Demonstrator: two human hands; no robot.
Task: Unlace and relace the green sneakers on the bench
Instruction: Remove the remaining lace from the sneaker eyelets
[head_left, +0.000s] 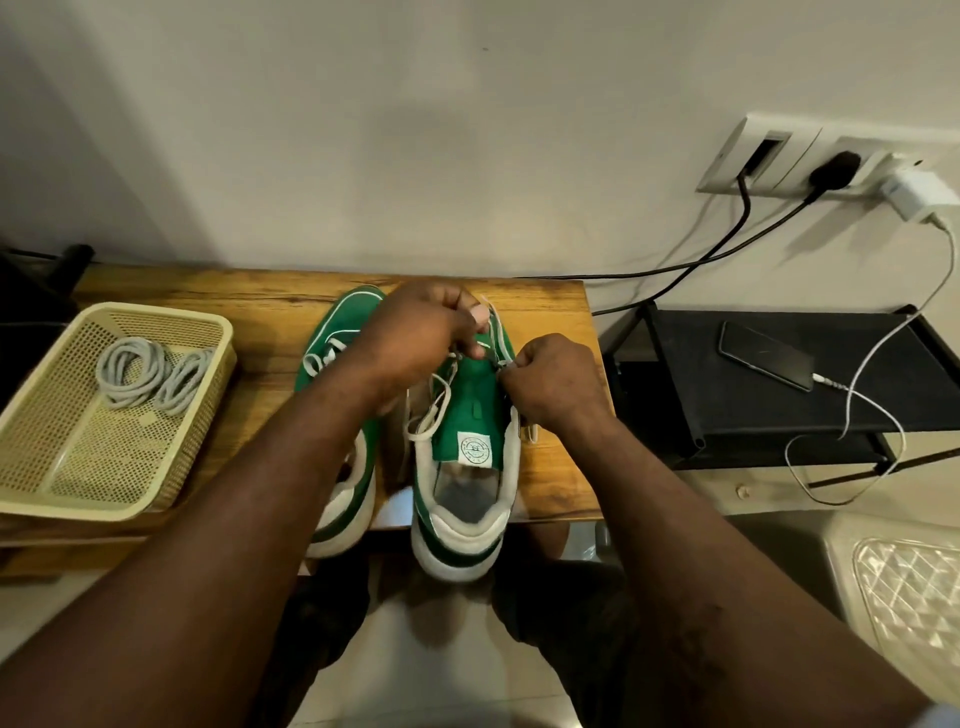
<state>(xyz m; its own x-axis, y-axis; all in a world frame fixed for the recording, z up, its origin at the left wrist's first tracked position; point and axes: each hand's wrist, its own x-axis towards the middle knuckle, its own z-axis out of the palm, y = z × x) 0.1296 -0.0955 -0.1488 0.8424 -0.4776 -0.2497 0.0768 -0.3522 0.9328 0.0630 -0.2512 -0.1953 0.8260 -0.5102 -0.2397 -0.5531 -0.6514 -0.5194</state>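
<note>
Two green and white sneakers stand side by side on the wooden bench (218, 293), heels toward me. The right sneaker (467, 467) has its green tongue bare, with a loose white lace (434, 410) hanging down its left side. My left hand (421, 332) hovers over that shoe's toe end and pinches the lace. My right hand (558, 382) pinches the lace at the shoe's right eyelets. The left sneaker (335, 332) is partly hidden under my left forearm; some lace shows on it.
A pale yellow mesh basket (57, 467) at the bench's left holds two coiled grey laces (153, 376). To the right stands a black low shelf (753, 415) with a phone (763, 354) on a white charging cable. Wall sockets with plugs are above it.
</note>
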